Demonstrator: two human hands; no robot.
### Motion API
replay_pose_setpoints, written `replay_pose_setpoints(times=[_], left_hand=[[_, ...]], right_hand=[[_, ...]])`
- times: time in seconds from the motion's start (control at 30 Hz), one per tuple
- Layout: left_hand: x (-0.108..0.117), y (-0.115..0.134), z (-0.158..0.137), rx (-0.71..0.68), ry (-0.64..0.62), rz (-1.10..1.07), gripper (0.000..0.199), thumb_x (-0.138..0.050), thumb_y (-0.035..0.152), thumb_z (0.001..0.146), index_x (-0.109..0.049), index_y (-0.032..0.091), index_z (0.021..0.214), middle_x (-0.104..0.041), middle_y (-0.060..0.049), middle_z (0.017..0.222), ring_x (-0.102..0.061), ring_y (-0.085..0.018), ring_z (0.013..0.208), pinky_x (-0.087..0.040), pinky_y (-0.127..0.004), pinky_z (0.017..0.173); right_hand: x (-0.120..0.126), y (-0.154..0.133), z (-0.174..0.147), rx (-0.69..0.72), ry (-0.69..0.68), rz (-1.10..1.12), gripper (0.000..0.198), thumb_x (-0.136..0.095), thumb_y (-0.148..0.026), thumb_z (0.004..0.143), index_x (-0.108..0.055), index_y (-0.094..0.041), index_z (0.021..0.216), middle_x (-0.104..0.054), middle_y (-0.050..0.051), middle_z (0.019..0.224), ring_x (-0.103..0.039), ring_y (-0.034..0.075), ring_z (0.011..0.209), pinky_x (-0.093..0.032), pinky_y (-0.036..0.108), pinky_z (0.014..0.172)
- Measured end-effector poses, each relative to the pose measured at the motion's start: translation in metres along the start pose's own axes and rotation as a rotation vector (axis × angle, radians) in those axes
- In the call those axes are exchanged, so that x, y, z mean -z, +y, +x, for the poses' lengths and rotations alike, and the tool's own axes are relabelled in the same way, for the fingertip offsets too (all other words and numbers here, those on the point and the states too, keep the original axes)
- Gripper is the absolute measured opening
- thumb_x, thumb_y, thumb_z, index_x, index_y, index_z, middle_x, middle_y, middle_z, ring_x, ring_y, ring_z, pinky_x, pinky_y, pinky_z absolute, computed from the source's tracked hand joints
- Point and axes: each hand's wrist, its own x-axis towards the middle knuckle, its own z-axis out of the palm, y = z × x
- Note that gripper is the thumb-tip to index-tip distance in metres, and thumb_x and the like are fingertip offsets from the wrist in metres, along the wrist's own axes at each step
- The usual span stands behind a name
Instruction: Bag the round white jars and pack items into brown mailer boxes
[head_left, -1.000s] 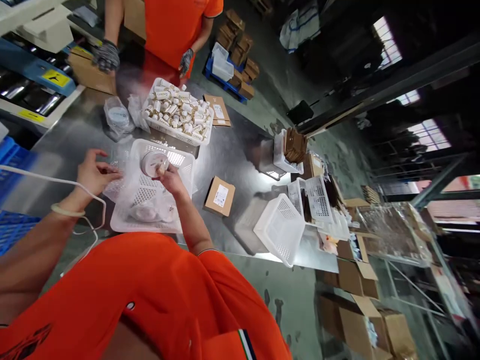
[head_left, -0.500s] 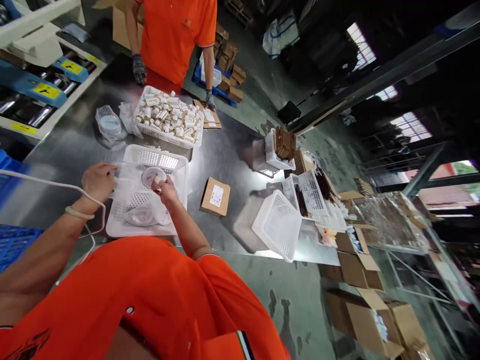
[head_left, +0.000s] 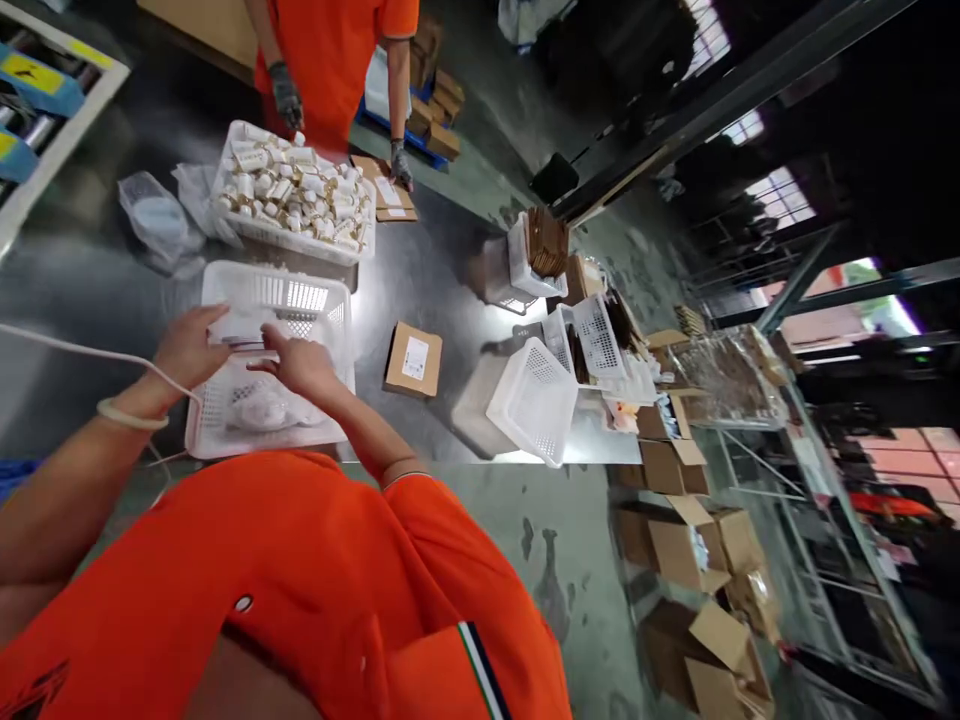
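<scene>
White item (head_left: 244,327) in left fingers (head_left: 201,322), bottle lettering (head_left: 251,158) blurred, carton label (head_left: 415,358) unreadable

Shirt (head_left: 300,560): bright orange, short-sleeved
Button (head_left: 243,603): white, round
Trim (head_left: 484,671): green, white, navy
Wristband (head_left: 133,416): pale cream
Print (head_left: 37,693): black

Worn on the person's head, the camera is looking forward and steeply down over the wearer's orange shirt (head_left: 300,580), which is filling the lower left. The left hand (head_left: 184,345) and right hand (head_left: 304,368) are showing at close range, the metal table (head_left: 442,240) is stretching beyond, a co-worker (head_left: 330,70) is standing farther off at the top, and distant windows (head_left: 780,203) are slanting at upper right.
</scene>
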Motion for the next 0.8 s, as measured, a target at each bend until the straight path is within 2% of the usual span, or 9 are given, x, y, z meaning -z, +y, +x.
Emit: replay_pose_setpoints(times=[0.07, 0.17, 0.27, 0.33, 0.4, 0.5, 0.63, 0.73, 0.8], left_hand=[[-0.004, -0.001, 0.009, -0.006, -0.025, -0.006, 0.079, -0.063, 0.026, 0.081, -0.070, 0.006, 0.158, -0.072, -0.019, 0.157, -0.076, -0.034, 0.129, -0.058, -0.049, 0.124], [-0.014, -0.004, 0.018, -0.051, -0.110, -0.016, 0.073, -0.063, 0.018, 0.080, -0.073, 0.007, 0.152, -0.070, -0.019, 0.160, -0.070, -0.035, 0.143, -0.052, -0.051, 0.132], [-0.033, -0.006, 0.015, -0.130, -0.250, 0.004, 0.055, -0.067, 0.019, 0.081, -0.077, 0.011, 0.134, -0.074, -0.021, 0.149, -0.070, -0.037, 0.138, -0.049, -0.055, 0.133], [-0.052, -0.004, 0.005, -0.182, -0.368, 0.029, 0.040, -0.079, 0.028, 0.078, -0.078, 0.016, 0.116, -0.078, -0.022, 0.135, -0.072, -0.040, 0.127, -0.052, -0.057, 0.127], [-0.073, 0.001, -0.011, -0.224, -0.485, 0.043, 0.044, -0.095, 0.038, 0.065, -0.075, 0.019, 0.099, -0.078, -0.020, 0.122, -0.072, -0.041, 0.116, -0.058, -0.054, 0.115], [-0.103, 0.014, -0.033, -0.224, -0.556, 0.076, 0.052, -0.104, 0.042, 0.055, -0.066, 0.021, 0.085, -0.075, -0.020, 0.115, -0.069, -0.043, 0.117, -0.057, -0.050, 0.106], [-0.120, 0.022, -0.040, -0.140, -0.523, 0.104, 0.025, -0.084, 0.024, 0.080, -0.059, 0.021, 0.081, -0.073, -0.018, 0.107, -0.069, -0.038, 0.115, -0.052, -0.049, 0.108], [-0.105, 0.012, -0.028, -0.046, -0.503, 0.099, 0.018, -0.070, 0.010, 0.083, -0.056, 0.021, 0.080, -0.071, -0.013, 0.094, -0.071, -0.033, 0.097, -0.053, -0.043, 0.098], [-0.089, 0.002, -0.017, 0.012, -0.482, 0.085, 0.016, -0.069, 0.009, 0.083, -0.059, 0.022, 0.086, -0.070, -0.011, 0.089, -0.071, -0.032, 0.090, -0.053, -0.040, 0.091]], right_hand=[[0.015, 0.010, 0.000, 0.071, -0.034, 0.134, 0.078, -0.089, -0.046, 0.104, -0.057, -0.032, 0.174, -0.084, 0.003, 0.112, -0.080, 0.025, 0.100, -0.066, 0.037, 0.097], [0.044, 0.039, -0.005, 0.011, 0.127, 0.386, 0.067, -0.079, -0.028, 0.108, -0.060, -0.026, 0.173, -0.083, 0.001, 0.110, -0.076, 0.017, 0.089, -0.064, 0.029, 0.093], [0.063, 0.071, -0.021, -0.186, 0.341, 0.319, 0.071, -0.091, -0.013, 0.091, -0.072, -0.018, 0.159, -0.080, 0.010, 0.133, -0.076, 0.024, 0.115, -0.062, 0.035, 0.107], [0.060, 0.083, -0.032, -0.244, 0.303, 0.219, 0.099, -0.103, -0.005, 0.069, -0.071, -0.018, 0.162, -0.069, 0.016, 0.157, -0.068, 0.034, 0.140, -0.060, 0.044, 0.118], [0.041, 0.088, -0.040, -0.226, 0.186, 0.140, 0.115, -0.110, -0.003, 0.055, -0.070, -0.021, 0.162, -0.061, 0.017, 0.167, -0.060, 0.040, 0.151, -0.059, 0.048, 0.122], [-0.005, 0.085, -0.043, -0.195, 0.087, 0.013, 0.091, -0.108, -0.005, 0.064, -0.075, -0.023, 0.148, -0.070, 0.014, 0.152, -0.062, 0.037, 0.143, -0.061, 0.047, 0.118], [-0.050, 0.081, -0.041, -0.269, 0.144, -0.073, 0.030, -0.081, -0.001, 0.092, -0.077, -0.017, 0.117, -0.078, 0.016, 0.123, -0.062, 0.034, 0.136, -0.060, 0.047, 0.116], [-0.048, 0.081, -0.043, -0.251, 0.094, -0.072, 0.016, -0.069, -0.006, 0.102, -0.079, -0.018, 0.100, -0.079, 0.016, 0.115, -0.062, 0.034, 0.135, -0.059, 0.047, 0.117], [-0.033, 0.081, -0.040, -0.188, 0.121, -0.104, 0.020, -0.066, -0.010, 0.105, -0.082, -0.020, 0.098, -0.078, 0.015, 0.135, -0.056, 0.036, 0.148, -0.054, 0.050, 0.124]])
